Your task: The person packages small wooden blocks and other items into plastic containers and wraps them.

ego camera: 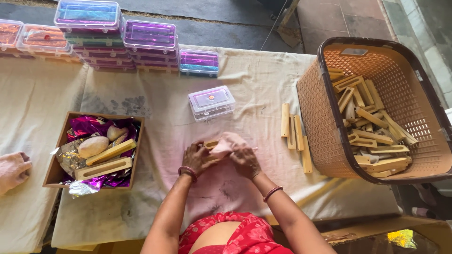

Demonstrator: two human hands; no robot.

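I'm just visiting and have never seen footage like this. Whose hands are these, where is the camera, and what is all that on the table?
There is no machine here: a person wears a camera on the head, looking down at their own hands. The left hand holds a small wooden frame; the right hand presses a pink cloth onto it. On the cloth-covered table lie loose wooden pieces, a basket of more, a wooden box with foil, and stacked clear plastic cases. The hand at the left edge is someone else's.
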